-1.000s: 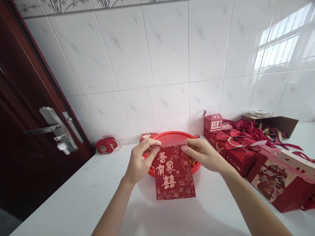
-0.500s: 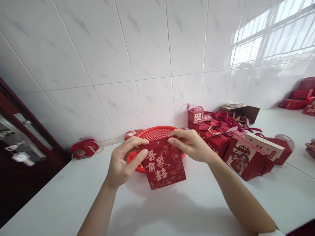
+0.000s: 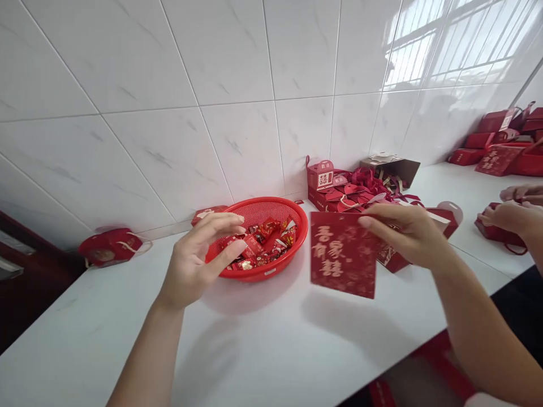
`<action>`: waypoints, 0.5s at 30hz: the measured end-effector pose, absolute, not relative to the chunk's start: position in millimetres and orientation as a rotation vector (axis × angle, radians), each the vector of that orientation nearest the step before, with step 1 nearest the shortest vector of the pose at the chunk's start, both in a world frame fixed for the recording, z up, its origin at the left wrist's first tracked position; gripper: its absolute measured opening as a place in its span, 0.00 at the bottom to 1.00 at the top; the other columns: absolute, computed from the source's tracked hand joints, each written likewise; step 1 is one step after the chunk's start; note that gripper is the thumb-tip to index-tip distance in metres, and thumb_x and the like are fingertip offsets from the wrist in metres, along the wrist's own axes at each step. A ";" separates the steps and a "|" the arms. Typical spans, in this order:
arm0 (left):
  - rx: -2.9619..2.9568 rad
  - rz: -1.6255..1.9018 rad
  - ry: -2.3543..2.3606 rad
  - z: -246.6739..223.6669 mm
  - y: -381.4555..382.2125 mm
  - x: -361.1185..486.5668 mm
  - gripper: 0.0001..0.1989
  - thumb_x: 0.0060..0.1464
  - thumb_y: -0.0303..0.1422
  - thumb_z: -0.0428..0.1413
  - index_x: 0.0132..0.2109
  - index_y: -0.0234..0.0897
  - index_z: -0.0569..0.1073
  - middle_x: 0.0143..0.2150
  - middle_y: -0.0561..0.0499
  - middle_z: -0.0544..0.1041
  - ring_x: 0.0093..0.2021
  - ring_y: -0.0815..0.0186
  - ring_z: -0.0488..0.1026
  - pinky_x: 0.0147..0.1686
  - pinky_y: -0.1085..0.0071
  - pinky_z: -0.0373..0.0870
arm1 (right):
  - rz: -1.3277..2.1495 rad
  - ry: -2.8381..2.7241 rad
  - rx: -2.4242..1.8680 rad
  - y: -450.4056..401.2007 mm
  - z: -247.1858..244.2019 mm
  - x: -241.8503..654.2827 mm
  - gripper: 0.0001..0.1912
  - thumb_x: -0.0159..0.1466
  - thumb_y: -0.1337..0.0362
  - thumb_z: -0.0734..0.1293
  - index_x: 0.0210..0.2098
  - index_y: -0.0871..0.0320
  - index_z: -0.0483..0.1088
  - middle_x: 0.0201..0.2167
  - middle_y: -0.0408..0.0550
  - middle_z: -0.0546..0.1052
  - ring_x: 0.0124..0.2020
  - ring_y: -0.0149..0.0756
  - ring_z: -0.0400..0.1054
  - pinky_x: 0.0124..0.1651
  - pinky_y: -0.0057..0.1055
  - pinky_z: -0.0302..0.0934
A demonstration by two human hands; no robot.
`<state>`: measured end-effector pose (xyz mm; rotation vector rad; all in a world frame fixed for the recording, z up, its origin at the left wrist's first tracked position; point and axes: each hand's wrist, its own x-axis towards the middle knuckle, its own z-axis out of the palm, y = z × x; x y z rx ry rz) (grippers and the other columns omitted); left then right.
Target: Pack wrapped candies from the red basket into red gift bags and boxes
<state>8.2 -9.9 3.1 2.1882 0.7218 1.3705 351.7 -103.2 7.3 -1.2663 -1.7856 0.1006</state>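
A flat red card or bag with pale lettering (image 3: 341,257) hangs in the air right of the basket, its top right edge pinched by my right hand (image 3: 399,232). My left hand (image 3: 201,257) holds nothing; its fingers are curved and apart in front of the basket's left side. The round red plastic basket (image 3: 265,272) stands on the white table (image 3: 254,350) by the wall. Red wrapped sweets (image 3: 275,249) lie inside it. My left hand hides part of the basket's left rim.
Red boxes (image 3: 324,178), ribbons (image 3: 367,183) and an open brown box (image 3: 409,169) crowd the back right. A red hexagonal box (image 3: 110,246) sits at the left. At the far right another person's hands (image 3: 515,212) are at a dark red box (image 3: 494,229), near more stacked boxes (image 3: 479,141).
My left hand has let go of the red card. My right hand has carried it to the right, uncovering the basket of sweets. The view has turned right, showing another person's hands.
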 end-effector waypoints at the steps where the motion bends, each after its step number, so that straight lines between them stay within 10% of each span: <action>1: 2.193 1.383 0.733 3.3 -8.3 8.1 0.12 0.57 0.37 0.64 0.49 0.43 0.80 0.50 0.48 0.79 0.47 0.60 0.79 0.54 0.59 0.79 | 0.018 -1.692 -1.345 -110.5 -3.3 364.9 0.21 0.69 0.48 0.64 0.26 0.55 0.71 0.19 0.42 0.64 0.21 0.32 0.55 0.24 0.31 0.50; 15: 2.351 1.309 0.698 5.8 -1.4 23.3 0.05 0.59 0.35 0.61 0.38 0.41 0.81 0.45 0.47 0.81 0.49 0.58 0.78 0.53 0.59 0.77 | -0.520 -1.170 -1.802 -100.7 -101.2 408.5 0.34 0.68 0.37 0.53 0.31 0.57 0.74 0.26 0.54 0.78 0.25 0.40 0.70 0.29 0.34 0.58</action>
